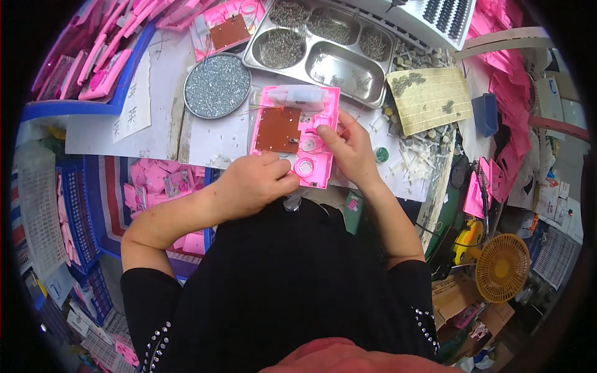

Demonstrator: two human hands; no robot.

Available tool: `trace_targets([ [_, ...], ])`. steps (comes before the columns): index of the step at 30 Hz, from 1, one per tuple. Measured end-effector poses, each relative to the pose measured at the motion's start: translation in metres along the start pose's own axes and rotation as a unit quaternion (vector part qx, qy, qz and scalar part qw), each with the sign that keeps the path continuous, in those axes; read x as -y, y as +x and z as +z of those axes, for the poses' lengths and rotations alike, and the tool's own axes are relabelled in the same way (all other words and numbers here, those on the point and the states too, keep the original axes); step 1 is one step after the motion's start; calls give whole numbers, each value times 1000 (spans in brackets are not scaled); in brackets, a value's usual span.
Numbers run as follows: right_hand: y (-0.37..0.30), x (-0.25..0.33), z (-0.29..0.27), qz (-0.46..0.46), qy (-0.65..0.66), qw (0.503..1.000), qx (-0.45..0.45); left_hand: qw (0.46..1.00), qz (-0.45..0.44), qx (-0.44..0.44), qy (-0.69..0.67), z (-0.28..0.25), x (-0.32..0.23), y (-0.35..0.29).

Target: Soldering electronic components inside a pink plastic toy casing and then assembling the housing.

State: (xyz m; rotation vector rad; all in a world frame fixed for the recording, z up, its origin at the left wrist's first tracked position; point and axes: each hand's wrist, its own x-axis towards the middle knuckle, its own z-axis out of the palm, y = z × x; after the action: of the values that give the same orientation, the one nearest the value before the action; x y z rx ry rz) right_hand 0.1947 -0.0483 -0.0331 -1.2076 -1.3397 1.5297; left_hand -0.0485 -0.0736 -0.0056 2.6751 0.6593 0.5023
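Your right hand (353,152) grips the right edge of the pink case (322,163) at the bench (217,140) front, long side pointing toward the metal tray (351,68), while your left hand (255,185) curls at its near-left corner, hold unclear.

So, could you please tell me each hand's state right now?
Left hand: curled at the pink casing; whether gripping cannot be told.
Right hand: holding the casing's right side.

Over on the right, an orange-grilled fan (502,268) stands near a cardboard box (453,297); across to the left, a blue perforated basket (82,217) sits beside striped sheeting (112,186).
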Motion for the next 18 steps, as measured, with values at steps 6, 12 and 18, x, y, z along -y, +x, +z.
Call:
trace_targets([
  [6,-15,-16,-12,-168,-446,869,-133,999,-21,-16,-41,36,1,-7],
  [12,2,-25,-15,-223,-449,850,-162,991,-44,-47,-117,44,17,5],
  [18,3,-17,-14,-154,-346,914,-147,990,-99,-6,-99,32,4,3],
])
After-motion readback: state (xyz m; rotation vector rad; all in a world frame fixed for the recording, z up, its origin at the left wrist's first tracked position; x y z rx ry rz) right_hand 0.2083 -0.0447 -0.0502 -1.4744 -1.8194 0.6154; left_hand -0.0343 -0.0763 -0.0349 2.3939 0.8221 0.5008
